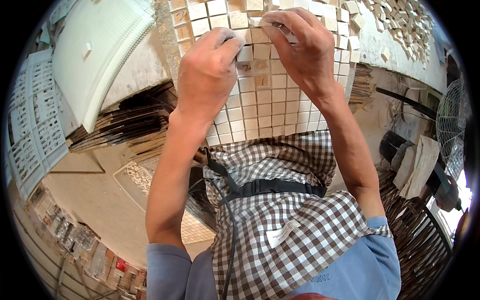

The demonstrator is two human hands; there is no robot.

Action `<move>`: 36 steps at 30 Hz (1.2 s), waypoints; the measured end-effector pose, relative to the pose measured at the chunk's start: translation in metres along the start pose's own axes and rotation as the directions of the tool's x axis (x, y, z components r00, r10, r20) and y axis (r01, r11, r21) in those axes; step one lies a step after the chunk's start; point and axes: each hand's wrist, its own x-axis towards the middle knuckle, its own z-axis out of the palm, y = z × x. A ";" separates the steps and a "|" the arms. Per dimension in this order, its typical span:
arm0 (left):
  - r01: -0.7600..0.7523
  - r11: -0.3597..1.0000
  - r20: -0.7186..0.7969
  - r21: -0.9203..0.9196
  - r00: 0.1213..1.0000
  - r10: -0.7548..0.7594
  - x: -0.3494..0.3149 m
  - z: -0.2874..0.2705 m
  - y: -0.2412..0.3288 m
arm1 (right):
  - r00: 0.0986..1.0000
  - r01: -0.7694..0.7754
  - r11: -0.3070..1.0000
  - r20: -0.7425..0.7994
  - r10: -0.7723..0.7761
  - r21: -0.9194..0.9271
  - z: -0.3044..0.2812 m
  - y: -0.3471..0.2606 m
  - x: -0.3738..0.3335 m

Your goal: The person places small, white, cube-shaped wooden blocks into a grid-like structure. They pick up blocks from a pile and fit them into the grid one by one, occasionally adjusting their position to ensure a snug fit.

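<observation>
A gridded board [182, 34] filled with small square stone mosaic tiles [265, 108] lies in front of me, its cells mostly cream and beige. Over its left part, my left hand [210, 65] is closed, thumb and fingertips pinched against the tile rows; what lies between them is hidden. My right hand [306, 50] bends over the upper right rows, its thumb and forefinger closed at a pale tile [256, 22]. A few cells between the hands, such as a brownish cell [262, 81], look sunken and bare. Loose tiles sit tilted along the board's upper right edge.
A heap of loose tiles [405, 25] covers the table at the upper right. White mesh sheets [100, 50] are stacked at the left, beside a pale plastic crate [35, 115]. Thin dark slats [125, 120] lie below the tabletop. A fan [450, 120] stands far right.
</observation>
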 end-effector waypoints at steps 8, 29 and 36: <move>0.082 0.994 -0.063 -0.067 0.994 -0.087 0.004 0.002 0.003 | 1.000 -0.018 1.000 -0.019 0.018 0.000 0.002 0.002 -0.005; 0.203 0.969 -0.141 -0.138 0.965 -0.222 0.030 0.018 0.018 | 0.999 -0.033 0.999 0.007 0.033 -0.008 0.006 -0.004 0.000; 0.198 0.979 -0.086 -0.053 0.976 -0.202 0.030 0.020 0.023 | 0.997 -0.016 1.000 -0.069 0.017 0.015 0.005 -0.005 -0.001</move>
